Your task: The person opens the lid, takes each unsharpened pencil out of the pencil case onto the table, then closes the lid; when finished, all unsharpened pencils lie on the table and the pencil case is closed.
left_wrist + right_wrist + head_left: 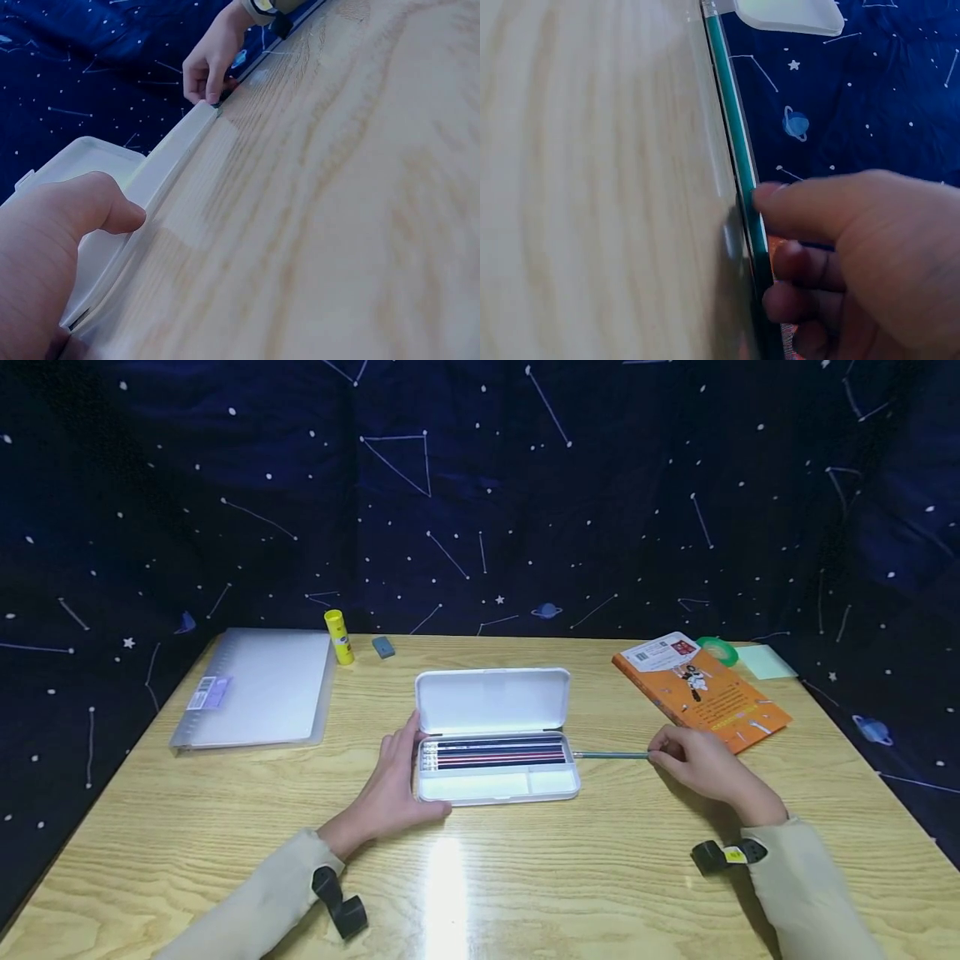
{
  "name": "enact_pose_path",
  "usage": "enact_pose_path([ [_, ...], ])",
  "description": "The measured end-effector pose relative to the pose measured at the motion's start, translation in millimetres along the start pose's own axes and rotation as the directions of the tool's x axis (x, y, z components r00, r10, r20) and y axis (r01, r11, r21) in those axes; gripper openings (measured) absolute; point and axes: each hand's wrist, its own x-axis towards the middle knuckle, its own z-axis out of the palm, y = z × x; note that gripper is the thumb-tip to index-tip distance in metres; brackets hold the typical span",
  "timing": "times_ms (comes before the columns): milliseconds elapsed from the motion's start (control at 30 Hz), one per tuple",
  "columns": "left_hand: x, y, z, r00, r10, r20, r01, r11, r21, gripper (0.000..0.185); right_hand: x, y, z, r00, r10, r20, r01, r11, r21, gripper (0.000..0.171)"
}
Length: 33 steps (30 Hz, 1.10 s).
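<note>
Meanwhile, at a wooden table (225, 827) backed by star-print fabric, a person steadies an open white pencil case (495, 739) with the left hand (393, 789), whose fingers lie relaxed along the case's 9 o'clock end, the thumb pressing the front wall in the left wrist view. The right hand (701, 766) pinches the far end of a teal pencil (611, 755) at the case's 3 o'clock side; the pencil lies flat on the table, pointing toward 9 o'clock, its tip just beside the case's right wall. Inside, a row of dark and red pencils (495, 753) fills the back compartment, while the front compartments look bare. At 10 o'clock from the case sit a clear plastic folder (255, 689), a yellow glue stick (339, 637) and a small grey eraser (383, 647); at 2 o'clock lie an orange book (701, 689), a green tape roll (718, 648) and a pale green notepad (765, 662). The risk, judged from here: the pencil's tip may butt against the case wall instead of clearing it, shoving the light case sideways if the left hand's hold is slack, or the full back row may leave no room and the pencil could roll off.
</note>
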Motion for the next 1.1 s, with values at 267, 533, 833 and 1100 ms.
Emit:
enact_pose_path([
  [267, 0.7, -1.0, -0.1, 1.000, 0.016, -0.007, -0.016, 1.000, 0.007, 0.130, 21, -27, 7, 0.999, -0.034, -0.006, 0.034, 0.999, -0.009, 0.005],
  [533, 0.6, -1.2, -0.2, 1.000, 0.018, -0.006, -0.018, 1.000, 0.001, 0.129, 49, -68, 30, 0.986, -0.165, -0.007, 0.165, 0.979, 0.117, 0.004],
  [833, -2.6, -3.0, -1.2, 1.000, 0.027, -0.002, -0.027, 1.000, 0.008, 0.129, 67, -100, 49, 0.965, -0.257, 0.055, 0.243, 0.952, 0.188, 0.011],
  [1100, 0.6, -2.9, 0.0, 0.999, 0.044, -0.008, -0.044, 0.999, 0.014, 0.129, 78, -116, 56, 0.948, -0.314, 0.044, 0.305, 0.942, 0.141, 0.015],
])
